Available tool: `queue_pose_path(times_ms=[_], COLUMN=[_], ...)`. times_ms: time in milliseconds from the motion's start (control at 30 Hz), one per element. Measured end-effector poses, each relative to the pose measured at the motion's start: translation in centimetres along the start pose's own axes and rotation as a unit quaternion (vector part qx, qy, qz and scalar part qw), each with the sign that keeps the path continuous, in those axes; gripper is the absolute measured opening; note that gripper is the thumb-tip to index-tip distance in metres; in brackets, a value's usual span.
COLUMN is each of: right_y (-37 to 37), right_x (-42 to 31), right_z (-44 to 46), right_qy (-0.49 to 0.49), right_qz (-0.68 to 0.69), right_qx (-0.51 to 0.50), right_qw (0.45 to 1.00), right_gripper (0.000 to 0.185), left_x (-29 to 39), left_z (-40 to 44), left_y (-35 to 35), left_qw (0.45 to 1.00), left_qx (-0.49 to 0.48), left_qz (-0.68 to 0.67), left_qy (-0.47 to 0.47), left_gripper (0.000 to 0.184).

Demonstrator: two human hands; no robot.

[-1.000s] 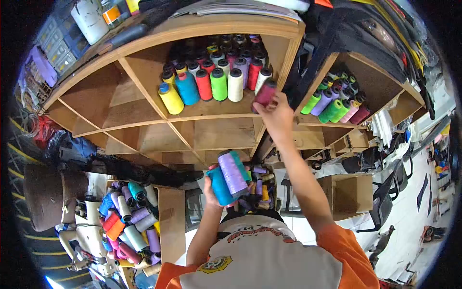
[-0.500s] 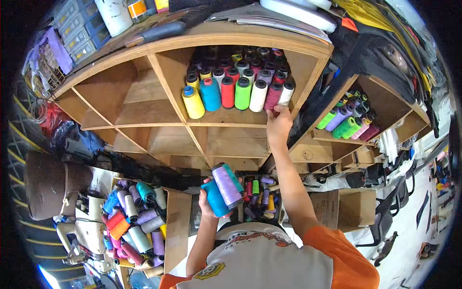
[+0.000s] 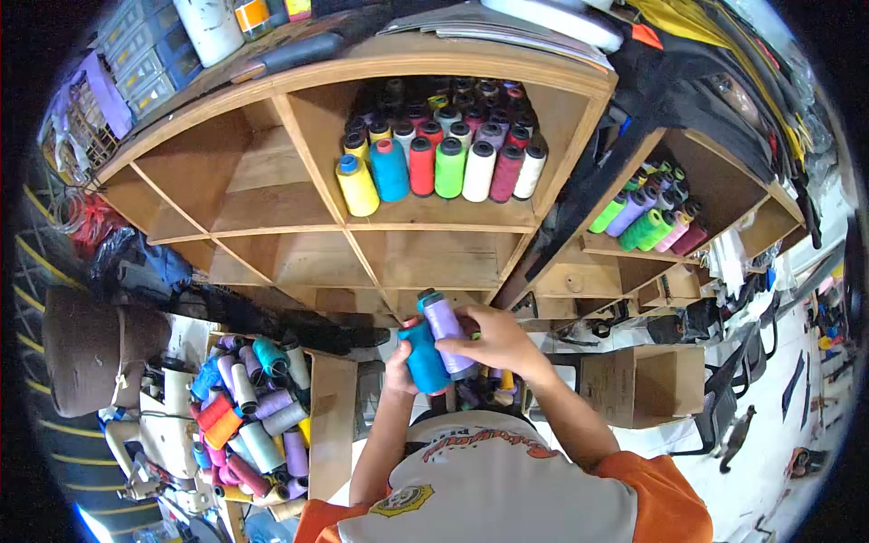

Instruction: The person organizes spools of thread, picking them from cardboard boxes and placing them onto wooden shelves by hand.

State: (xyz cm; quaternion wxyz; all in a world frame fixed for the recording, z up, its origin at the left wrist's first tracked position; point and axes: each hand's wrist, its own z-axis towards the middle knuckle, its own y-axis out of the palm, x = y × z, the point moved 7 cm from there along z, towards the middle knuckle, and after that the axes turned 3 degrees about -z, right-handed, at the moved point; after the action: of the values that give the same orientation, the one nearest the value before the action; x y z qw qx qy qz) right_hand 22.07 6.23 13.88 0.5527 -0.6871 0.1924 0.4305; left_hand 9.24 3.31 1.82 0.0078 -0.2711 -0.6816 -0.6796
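Note:
Low in front of my shirt, my left hand [image 3: 398,369] grips a teal thread cone [image 3: 425,364]. A lavender thread cone [image 3: 443,324] leans against it, and my right hand [image 3: 500,340] has its fingers around that one. Part of another teal cone [image 3: 424,295] shows behind them. Above, a shelf compartment holds rows of upright thread cones; in its front row are a yellow cone [image 3: 357,188], a bright green cone [image 3: 450,168], a maroon cone [image 3: 507,175] and a white cone [image 3: 529,174].
An open box [image 3: 332,425] heaped with mixed cones stands at lower left, beside a sewing machine [image 3: 167,416]. More cones fill a right-hand shelf compartment [image 3: 724,163]. A cardboard box [image 3: 608,385] sits at right, near a black chair [image 3: 724,389].
My right hand has left the maroon cone on the shelf and come down to the lavender cone. My left hand and its cones have shifted slightly, the cones now more upright.

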Motion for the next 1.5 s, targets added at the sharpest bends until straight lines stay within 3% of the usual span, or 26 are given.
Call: queue_pose_path(times_ms=[100, 133, 167, 233, 300, 367, 433, 467, 600, 733, 967, 1067, 1133, 1167, 1200, 1233, 1267, 1300, 1367, 1500], right_y=[0.2, -0.9, -1.8, -4.0, -8.3, -11.8, -14.3, -14.9, -14.3, -13.8, -13.3, -12.9, -10.5, -8.3, -5.9, -3.5, -2.3, -1.5, -1.3, -3.0], right_x=[1.5, 1.0, 1.5, 3.6, 3.5, 3.5, 4.8, 4.1, 4.5, 6.6, 5.2, 4.0, 4.1, 3.6, 2.7, 2.8, 3.7, 2.8, 3.1, 3.7], right_z=[-0.3, -0.6, -0.8, 0.1, 1.5, 2.9, 4.3, 4.3, 5.9, 6.3, 5.0, 3.3, 2.8, 2.4, 1.6, 1.7, 0.7, 0.3, 0.1, 0.6], right_qy=[0.086, 0.071, 0.134, 0.083, -0.016, -0.026, -0.043, -0.025, -0.015, 0.000, 0.001, 0.059, 0.026, 0.035, 0.043, 0.005, 0.056, 0.041, 0.108, 0.035], right_qz=[-0.097, -0.001, 0.032, 0.276, 0.253, 0.227, 0.123, -0.028, -0.071, -0.030, -0.028, -0.091, -0.063, -0.037, -0.011, -0.032, -0.054, -0.018, 0.023, 0.292], right_qx=[-0.053, 0.021, -0.011, 0.083, 0.230, 0.336, 0.445, 0.487, 0.543, 0.586, 0.587, 0.544, 0.383, 0.231, 0.074, -0.008, -0.058, -0.052, -0.107, 0.063], right_qw=[0.990, 0.997, 0.990, 0.954, 0.940, 0.913, 0.886, 0.872, 0.836, 0.810, 0.809, 0.832, 0.921, 0.972, 0.996, 0.999, 0.995, 0.998, 0.988, 0.954], right_gripper=[0.058, 0.064, 0.054, 0.044, 0.046, 0.046, 0.051, 0.052, 0.049, 0.043, 0.043, 0.042, 0.042, 0.044, 0.047, 0.055, 0.061, 0.065, 0.059, 0.040], left_x=[-1.2, -1.5, -1.5, -1.6, -1.7, -1.1, -1.4, -1.3, -0.7, 0.0, 0.6, 1.2, 0.8, 0.7, 0.8, 1.1, 1.4, 1.6, 1.1, 2.9], left_z=[0.3, 0.3, 0.5, 0.8, 1.1, 0.6, 0.4, 0.2, -0.3, -0.6, -0.7, -0.5, 0.0, 0.4, 0.6, 0.8, 0.9, 1.2, 2.2, 3.4], left_y=[0.5, 0.7, 1.1, 1.9, 2.2, 4.5, 4.3, 4.1, 3.8, 4.0, 4.3, 4.6, 4.3, 3.7, 3.5, 3.6, 4.0, 4.3, 5.1, 7.3], left_qw=[0.997, 0.998, 0.999, 0.998, 1.000, 0.999, 0.999, 0.999, 0.999, 0.999, 0.999, 0.999, 0.998, 0.998, 0.998, 0.997, 0.995, 0.993, 0.992, 0.989], left_qx=[0.006, 0.021, 0.033, 0.060, 0.019, -0.045, -0.047, -0.042, -0.041, -0.041, -0.036, -0.036, -0.041, -0.051, -0.061, -0.049, -0.038, -0.027, -0.052, -0.103], left_qz=[0.049, 0.028, 0.015, -0.011, -0.008, -0.005, 0.006, 0.007, 0.019, 0.033, 0.033, 0.034, 0.034, 0.033, 0.032, 0.061, 0.089, 0.118, 0.117, 0.104], left_qy=[-0.055, -0.050, -0.026, 0.021, 0.010, -0.027, -0.026, -0.023, -0.011, -0.001, 0.004, 0.016, 0.015, 0.010, 0.004, 0.005, 0.005, 0.005, -0.001, 0.026], left_gripper=[0.086, 0.084, 0.085, 0.086, 0.095, 0.098, 0.103, 0.103, 0.105, 0.106, 0.106, 0.106, 0.106, 0.105, 0.105, 0.105, 0.104, 0.103, 0.099, 0.091])
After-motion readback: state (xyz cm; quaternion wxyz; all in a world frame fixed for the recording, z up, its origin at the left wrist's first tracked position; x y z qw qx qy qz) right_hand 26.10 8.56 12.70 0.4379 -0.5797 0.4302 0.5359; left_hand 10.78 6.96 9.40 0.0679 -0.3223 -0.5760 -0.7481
